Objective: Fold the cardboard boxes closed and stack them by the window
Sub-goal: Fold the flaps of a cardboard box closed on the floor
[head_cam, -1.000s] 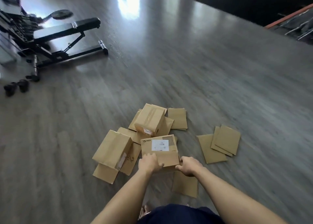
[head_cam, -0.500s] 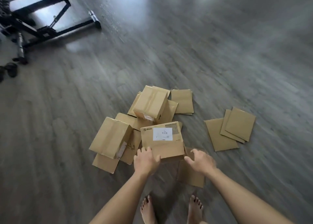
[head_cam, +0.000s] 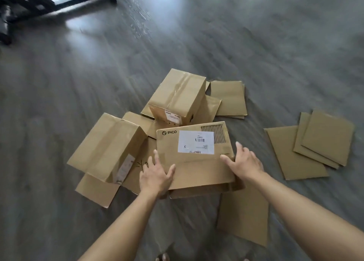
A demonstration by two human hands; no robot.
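Cardboard boxes lie in a loose heap on a grey wood-look floor [head_cam: 256,44], seen from above by a person leaning over them. Nearest is a box marked PICO [head_cam: 197,162], with a white shipping label [head_cam: 196,142] on its top face. Both hands rest on this box with fingers straight and spread. The left hand [head_cam: 156,174] lies flat over its near left corner, thumb on the top face. The right hand [head_cam: 244,162] presses on its right edge, fingers fanned.

Just left of it sits a closed box [head_cam: 106,144], tilted, with tape along its top and a small label on its end. Behind the PICO box stands another taped box [head_cam: 177,95], also with a label on its near end. Flat cardboard sheets [head_cam: 229,97] lie under and around these boxes.

Well apart on the right, a small stack of flat cardboard pieces [head_cam: 327,136] overlaps on the floor. One more flat piece [head_cam: 243,211] lies near the right forearm. In the far left corner, the black metal legs of a bench [head_cam: 39,2] show, blurred.
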